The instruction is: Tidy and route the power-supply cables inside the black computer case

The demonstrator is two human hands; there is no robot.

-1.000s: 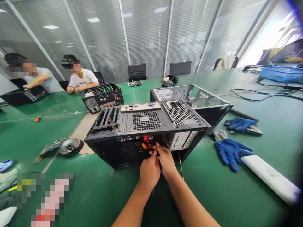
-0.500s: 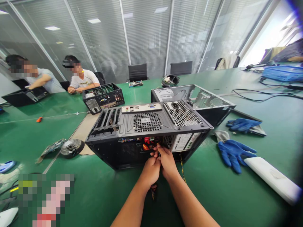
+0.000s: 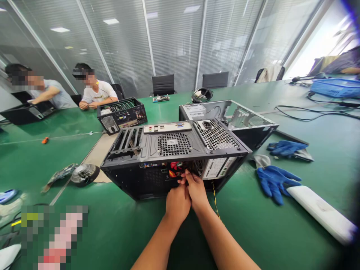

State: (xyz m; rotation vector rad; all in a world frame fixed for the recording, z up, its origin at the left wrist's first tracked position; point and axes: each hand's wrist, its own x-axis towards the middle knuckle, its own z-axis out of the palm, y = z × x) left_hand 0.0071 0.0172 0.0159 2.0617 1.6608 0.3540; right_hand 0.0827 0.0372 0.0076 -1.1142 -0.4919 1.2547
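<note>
At case [image 3: 174, 156] edge, hands [image 3: 177, 202] touching; open room inside, left.

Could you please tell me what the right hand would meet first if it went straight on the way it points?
The right hand would probably first meet the red part inside the black computer case, though the depth between them is unclear.
</note>
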